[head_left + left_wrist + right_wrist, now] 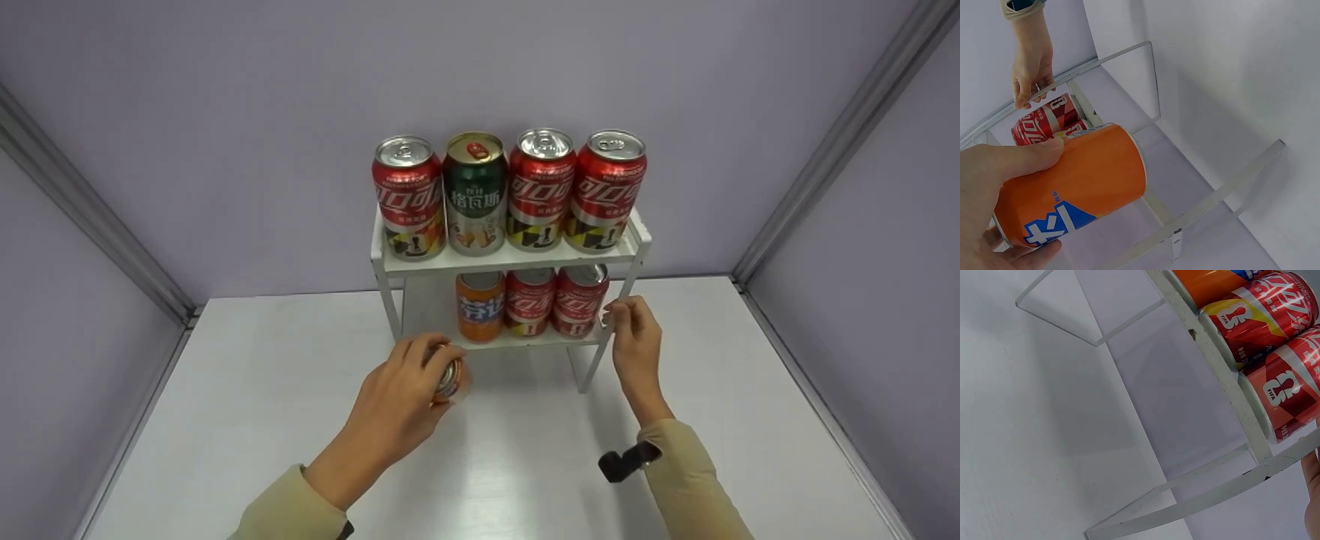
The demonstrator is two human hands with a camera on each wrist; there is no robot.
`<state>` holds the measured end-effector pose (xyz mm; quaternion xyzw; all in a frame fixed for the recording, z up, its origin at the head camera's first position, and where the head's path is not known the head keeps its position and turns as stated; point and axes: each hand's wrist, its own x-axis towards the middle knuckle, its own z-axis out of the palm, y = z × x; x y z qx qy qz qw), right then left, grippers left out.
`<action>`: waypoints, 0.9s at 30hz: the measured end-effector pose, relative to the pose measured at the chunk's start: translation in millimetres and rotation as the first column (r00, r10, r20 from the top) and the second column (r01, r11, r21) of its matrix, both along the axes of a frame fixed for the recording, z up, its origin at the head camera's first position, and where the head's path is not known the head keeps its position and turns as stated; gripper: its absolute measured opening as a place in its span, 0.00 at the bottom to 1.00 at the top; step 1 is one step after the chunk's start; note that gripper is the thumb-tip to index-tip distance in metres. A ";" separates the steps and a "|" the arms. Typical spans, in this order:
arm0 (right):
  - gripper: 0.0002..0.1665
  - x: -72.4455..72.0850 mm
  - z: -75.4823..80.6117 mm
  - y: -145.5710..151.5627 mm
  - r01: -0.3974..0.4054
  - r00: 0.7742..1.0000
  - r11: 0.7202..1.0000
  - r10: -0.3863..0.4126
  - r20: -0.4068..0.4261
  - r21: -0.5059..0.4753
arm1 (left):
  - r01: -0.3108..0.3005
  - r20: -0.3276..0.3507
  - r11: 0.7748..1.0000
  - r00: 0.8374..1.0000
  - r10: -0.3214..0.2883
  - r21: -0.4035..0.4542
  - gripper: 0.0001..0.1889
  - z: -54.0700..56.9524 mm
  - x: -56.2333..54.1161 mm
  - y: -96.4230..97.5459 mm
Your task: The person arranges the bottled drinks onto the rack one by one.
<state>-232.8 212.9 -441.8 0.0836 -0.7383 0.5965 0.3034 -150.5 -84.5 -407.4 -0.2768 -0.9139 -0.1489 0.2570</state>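
Observation:
My left hand point(405, 386) grips an orange soda can point(1081, 174) with a blue-and-white label, thumb on one side and fingers curled under. The can is in front of the lower shelf's left part, apart from the white two-tier rack point(510, 262). On the lower shelf stand another orange can point(480, 311) and two red cola cans point(529, 304), side by side toward the right. At the rack's right side post, my right hand point(637, 341) holds on with curled fingers, close to the rightmost red can; its fingertips are partly hidden.
Along the upper shelf stand a green-and-white can point(475, 199) and several red cola cans, one being the leftmost can point(409, 202). The rack stands on a white table point(285, 390) near the back wall point(262, 187), with side walls left and right.

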 end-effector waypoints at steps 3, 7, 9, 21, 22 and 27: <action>0.29 0.4 -0.9 -0.2 -0.003 1.000 1.000 0.003 0.013 -0.005 | -0.006 -0.019 1.000 1.000 0.006 -0.001 0.38 2.6 -4.2 1.9; 0.28 0.5 -2.0 -0.8 -0.007 1.000 1.000 0.007 0.027 -0.013 | -0.019 -0.034 1.000 0.999 0.019 -0.004 0.37 6.6 -10.2 3.1; 0.28 0.5 -2.3 -1.0 -0.002 1.000 1.000 0.003 0.028 -0.014 | -0.024 -0.041 1.000 0.999 0.024 -0.001 0.37 9.2 -13.1 2.9; 0.27 -1.6 -1.3 -0.4 0.003 1.000 1.000 -0.002 0.002 -0.009 | -0.068 -0.171 0.993 0.984 0.052 -0.093 0.30 17.6 -35.6 -1.9; 0.28 -1.9 -1.1 -0.5 0.002 1.000 1.000 -0.002 0.002 -0.010 | -0.080 -0.181 0.991 0.982 0.059 -0.106 0.30 17.3 -37.8 -2.6; 0.31 -1.9 -0.5 -0.6 0.007 1.000 1.000 -0.007 -0.004 0.000 | -0.103 -0.192 0.985 0.978 0.076 -0.138 0.35 13.6 -47.0 -5.1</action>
